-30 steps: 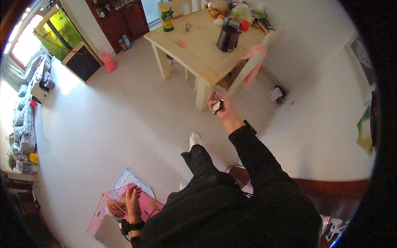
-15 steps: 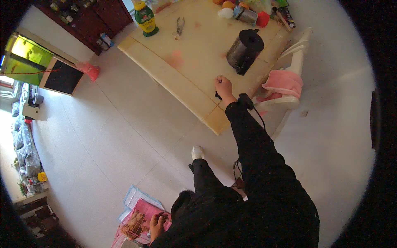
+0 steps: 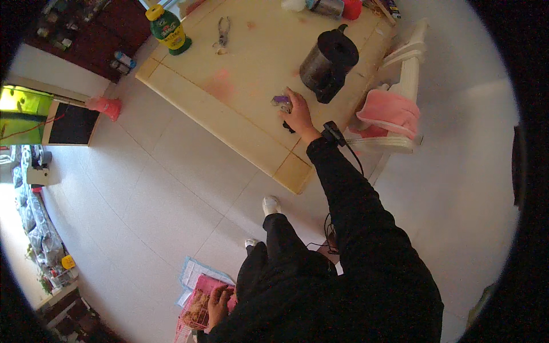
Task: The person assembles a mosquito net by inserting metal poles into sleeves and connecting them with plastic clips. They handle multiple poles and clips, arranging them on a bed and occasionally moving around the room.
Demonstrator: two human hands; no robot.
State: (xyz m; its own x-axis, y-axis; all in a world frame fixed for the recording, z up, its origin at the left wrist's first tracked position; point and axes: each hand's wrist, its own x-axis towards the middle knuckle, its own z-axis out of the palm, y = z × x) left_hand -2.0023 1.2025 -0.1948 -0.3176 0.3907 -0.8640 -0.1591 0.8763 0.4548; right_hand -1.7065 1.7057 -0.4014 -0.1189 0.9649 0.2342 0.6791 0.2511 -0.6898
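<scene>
My right hand (image 3: 297, 113) is over the near part of the pale table (image 3: 257, 137), its thumb and fingers closed around a small purple-and-clear object (image 3: 281, 101) whose kind I cannot make out. A small black piece shows under that hand by the wrist. Just beyond and to the right stands a black kettle (image 3: 329, 63). My left hand (image 3: 217, 307) hangs low, fingers loosely bent and apart, with nothing visible in it. Below it is a pink wire cage (image 3: 197, 314) with something brown and furry inside.
Pliers (image 3: 223, 33) lie farther back on the table, right of a green bottle (image 3: 167, 31) with a yellow cap. A white chair (image 3: 407, 74) with a pink cloth (image 3: 389, 114) stands at the right. A black cable (image 3: 354, 160) trails from my right wrist.
My right hand has shifted a little to the left over the table. It was a fist; now its fingers reach forward, and the purple object shows at them. The view has turned slightly.
</scene>
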